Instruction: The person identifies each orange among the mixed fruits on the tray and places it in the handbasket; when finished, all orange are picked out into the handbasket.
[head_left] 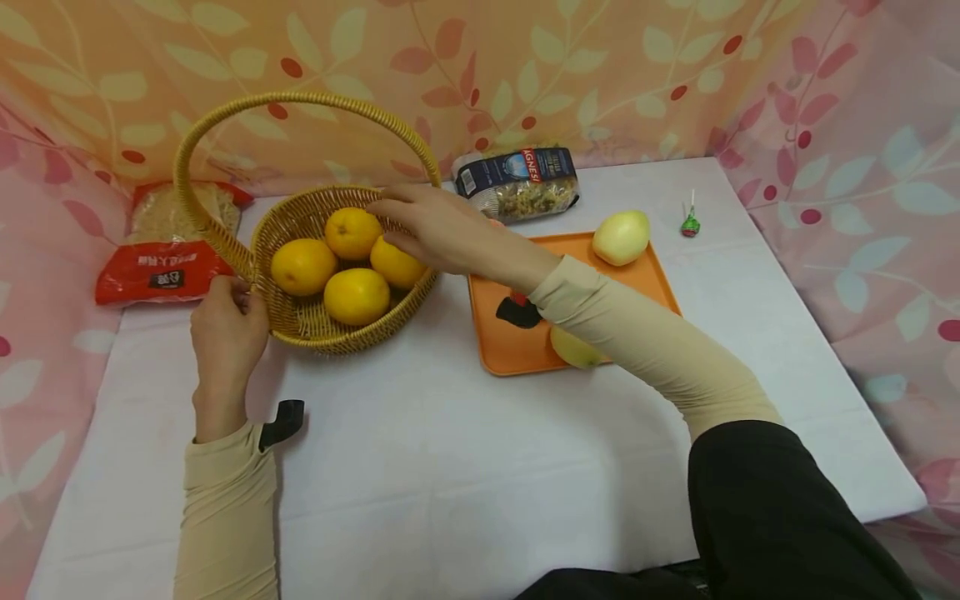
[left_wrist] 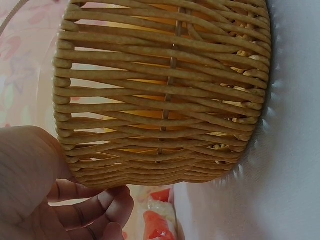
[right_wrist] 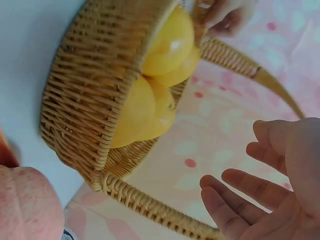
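A golden wicker basket point(head_left: 341, 343) with a tall arched handle point(head_left: 300, 98) stands at the back left. Several smooth yellow fruits point(head_left: 357, 297) lie inside it. My left hand point(head_left: 228, 333) grips the basket's left rim beside the foot of the handle, its fingers curled at the edge in the left wrist view. Over the right side of the basket is my right hand point(head_left: 442, 225), fingers loosely extended and holding nothing. In the right wrist view, that hand point(right_wrist: 265, 185) is apart from the fruits point(right_wrist: 170, 42), near the handle.
Right of the basket lies an orange tray point(head_left: 498, 354) with pale yellow fruits point(head_left: 621, 237) and a red-and-black item point(head_left: 517, 312), partly under my forearm. A pasta bag point(head_left: 525, 183) lies behind it, a green lollipop point(head_left: 690, 223) at right, a red bag point(head_left: 161, 271) at left.
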